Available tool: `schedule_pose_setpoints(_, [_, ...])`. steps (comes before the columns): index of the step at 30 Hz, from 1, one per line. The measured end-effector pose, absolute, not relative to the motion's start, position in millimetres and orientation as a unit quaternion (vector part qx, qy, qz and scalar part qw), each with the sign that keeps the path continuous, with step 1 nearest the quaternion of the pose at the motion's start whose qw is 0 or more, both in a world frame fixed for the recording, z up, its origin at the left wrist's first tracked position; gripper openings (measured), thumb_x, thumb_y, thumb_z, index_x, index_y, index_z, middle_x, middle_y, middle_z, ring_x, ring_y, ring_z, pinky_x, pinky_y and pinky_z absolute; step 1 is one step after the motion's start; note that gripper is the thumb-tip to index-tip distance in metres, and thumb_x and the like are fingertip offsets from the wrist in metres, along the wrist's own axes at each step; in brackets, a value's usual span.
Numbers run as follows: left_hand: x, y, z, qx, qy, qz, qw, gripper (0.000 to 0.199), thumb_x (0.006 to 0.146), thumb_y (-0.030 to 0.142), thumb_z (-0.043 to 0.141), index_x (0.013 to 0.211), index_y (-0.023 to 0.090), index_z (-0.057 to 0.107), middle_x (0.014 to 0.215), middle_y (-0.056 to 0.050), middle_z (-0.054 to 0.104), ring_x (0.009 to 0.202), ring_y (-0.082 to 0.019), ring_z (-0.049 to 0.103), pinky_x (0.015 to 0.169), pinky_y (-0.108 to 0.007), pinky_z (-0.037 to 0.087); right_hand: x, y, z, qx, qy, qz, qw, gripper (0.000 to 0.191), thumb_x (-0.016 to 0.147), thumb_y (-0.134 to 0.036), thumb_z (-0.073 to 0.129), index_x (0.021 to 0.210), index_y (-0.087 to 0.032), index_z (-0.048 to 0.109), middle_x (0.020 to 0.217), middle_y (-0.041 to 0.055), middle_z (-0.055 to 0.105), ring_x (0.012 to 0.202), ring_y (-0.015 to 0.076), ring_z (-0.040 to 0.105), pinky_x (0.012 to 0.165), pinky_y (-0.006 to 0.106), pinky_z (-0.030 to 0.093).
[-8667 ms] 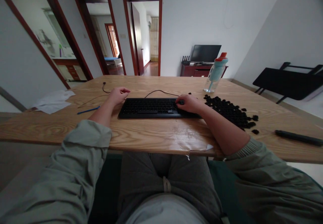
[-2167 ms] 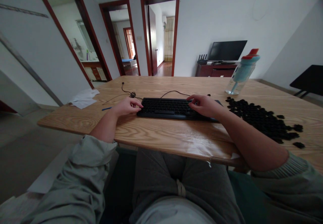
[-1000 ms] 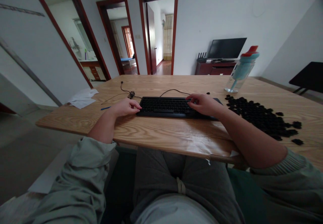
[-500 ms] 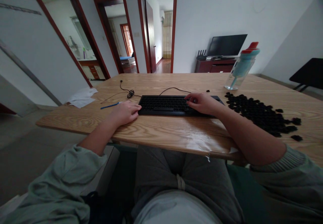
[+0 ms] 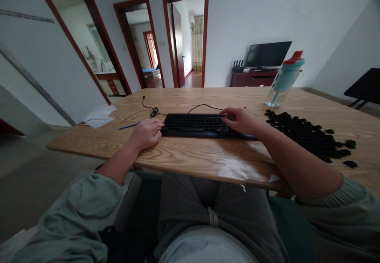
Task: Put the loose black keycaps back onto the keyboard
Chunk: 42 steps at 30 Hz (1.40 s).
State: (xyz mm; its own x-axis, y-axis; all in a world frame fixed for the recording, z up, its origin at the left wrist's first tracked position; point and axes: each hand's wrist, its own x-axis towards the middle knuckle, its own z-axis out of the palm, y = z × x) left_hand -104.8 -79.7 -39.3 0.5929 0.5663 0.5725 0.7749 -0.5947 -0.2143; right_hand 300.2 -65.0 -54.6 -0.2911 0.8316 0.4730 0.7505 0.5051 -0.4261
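Note:
A black keyboard [image 5: 192, 134] lies lengthwise on the wooden table in front of me. At its left end rests my left hand [image 5: 145, 133], fingers stretched out and the fingertips touching the keyboard's edge. My right hand [image 5: 240, 120] is over the right part of the keys, thumb and index finger brought together in a pinch. Whatever lies between those fingertips is too small to make out. The hand and forearm hide the keyboard's right end. Right of my forearm spreads a pile of small black pieces [image 5: 299, 132], too dark to identify surely.
A clear bottle with a red and teal lid [image 5: 285, 81] stands behind the pile. A blue pen-like stick [image 5: 130, 126], a coiled black cable [image 5: 154, 112] and white paper [image 5: 97, 116] lie on the left. Torn clear film [image 5: 237, 168] covers the table's front edge.
The view has shifted slightly. My left hand has slid a little left at the keyboard's end. My right hand stays pinched over the keys, with little movement.

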Motion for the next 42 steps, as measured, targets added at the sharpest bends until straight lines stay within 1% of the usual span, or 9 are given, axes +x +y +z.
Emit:
schedule_pose_setpoints(4, [-105.7, -76.7, -41.7, -0.876, -0.371, -0.206, 0.228, 0.031, 0.087, 0.020, 0.049, 0.103, 0.012, 0.074, 0.106, -0.010, 0.070, 0.098, -0.023, 0.062, 0.091, -0.038, 0.050, 308.0, -63.6, -55.8, -0.497, -0.789, 0.065, 0.356, 0.032, 0.087, -0.036, 0.057, 0.111, -0.019, 0.070, 0.087, 0.0061, 0.069, 0.067, 0.0156, 0.058, 0.062, 0.029, 0.043])
schedule_pose_setpoints(9, [-103.7, -78.7, -42.1, -0.881, -0.372, -0.185, 0.225, 0.031, 0.087, 0.021, 0.048, 0.102, 0.013, 0.075, 0.104, -0.009, 0.070, 0.096, -0.023, 0.062, 0.089, -0.039, 0.050, 314.1, -63.4, -57.0, -0.501, -0.785, 0.069, 0.358, 0.033, 0.088, -0.038, 0.057, 0.111, -0.019, 0.069, 0.085, 0.0046, 0.069, 0.064, 0.0143, 0.056, 0.060, 0.029, 0.042])
schedule_pose_setpoints(22, [-100.5, -79.2, -39.3, -0.877, -0.413, -0.147, 0.198, 0.034, 0.087, 0.021, 0.046, 0.102, 0.014, 0.076, 0.094, -0.008, 0.068, 0.094, -0.023, 0.060, 0.087, -0.037, 0.047, 311.6, -62.3, -58.4, -0.506, -0.786, 0.070, 0.348, 0.030, 0.086, -0.035, 0.058, 0.109, -0.018, 0.070, 0.082, 0.0048, 0.068, 0.064, 0.0147, 0.057, 0.060, 0.029, 0.041])
schedule_pose_setpoints(25, [-97.2, -75.9, -32.9, -0.876, -0.431, -0.113, 0.185, 0.032, 0.087, 0.027, 0.048, 0.100, 0.014, 0.074, 0.098, -0.009, 0.068, 0.094, -0.022, 0.060, 0.087, -0.035, 0.047, 311.7, -59.7, -59.9, -0.503, -0.789, 0.069, 0.346, 0.030, 0.087, -0.035, 0.057, 0.109, -0.019, 0.070, 0.081, 0.0043, 0.068, 0.064, 0.0148, 0.058, 0.060, 0.029, 0.041])
schedule_pose_setpoints(29, [-88.7, -68.4, -15.9, -0.870, -0.461, -0.059, 0.165, 0.042, 0.090, 0.045, 0.051, 0.114, 0.016, 0.070, 0.112, -0.009, 0.068, 0.101, -0.023, 0.062, 0.088, -0.034, 0.048, 311.7, -58.6, -60.5, -0.500, -0.795, 0.071, 0.337, 0.029, 0.087, -0.033, 0.056, 0.108, -0.018, 0.070, 0.081, 0.0048, 0.069, 0.064, 0.0152, 0.058, 0.060, 0.029, 0.041])
schedule_pose_setpoints(32, [-79.1, -70.3, -1.0, -0.877, -0.453, 0.023, 0.157, 0.039, 0.093, 0.039, 0.046, 0.112, 0.017, 0.072, 0.112, -0.009, 0.069, 0.101, -0.022, 0.063, 0.089, -0.032, 0.047, 309.9, -61.2, -59.7, -0.502, -0.792, 0.067, 0.341, 0.030, 0.087, -0.033, 0.056, 0.109, -0.017, 0.070, 0.081, 0.0055, 0.069, 0.065, 0.0153, 0.059, 0.061, 0.029, 0.041])
schedule_pose_setpoints(36, [-64.8, -79.7, 11.9, -0.868, -0.458, 0.076, 0.174, 0.033, 0.090, 0.029, 0.047, 0.102, 0.017, 0.075, 0.104, -0.009, 0.071, 0.090, -0.021, 0.065, 0.081, -0.031, 0.048, 304.5, -65.5, -58.1, -0.501, -0.793, 0.067, 0.339, 0.029, 0.088, -0.033, 0.056, 0.106, -0.016, 0.070, 0.077, 0.0056, 0.068, 0.063, 0.0151, 0.057, 0.061, 0.029, 0.041])
schedule_pose_setpoints(39, [-54.9, -78.9, 15.6, -0.856, -0.457, 0.127, 0.208, 0.029, 0.086, 0.028, 0.050, 0.094, 0.015, 0.075, 0.095, -0.011, 0.071, 0.080, -0.022, 0.065, 0.073, -0.031, 0.047, 301.6, -66.9, -57.9, -0.493, -0.799, 0.062, 0.338, 0.027, 0.087, -0.031, 0.057, 0.104, -0.015, 0.071, 0.077, 0.0058, 0.068, 0.063, 0.0150, 0.057, 0.061, 0.029, 0.041])
schedule_pose_setpoints(42, [-46.9, -72.8, 19.0, -0.852, -0.429, 0.182, 0.238, 0.027, 0.084, 0.030, 0.053, 0.090, 0.015, 0.075, 0.092, -0.012, 0.071, 0.076, -0.022, 0.064, 0.069, -0.031, 0.046, 301.1, -66.7, -59.2, -0.488, -0.803, 0.058, 0.337, 0.026, 0.086, -0.029, 0.057, 0.104, -0.016, 0.071, 0.078, 0.0053, 0.068, 0.063, 0.0145, 0.057, 0.062, 0.028, 0.041])
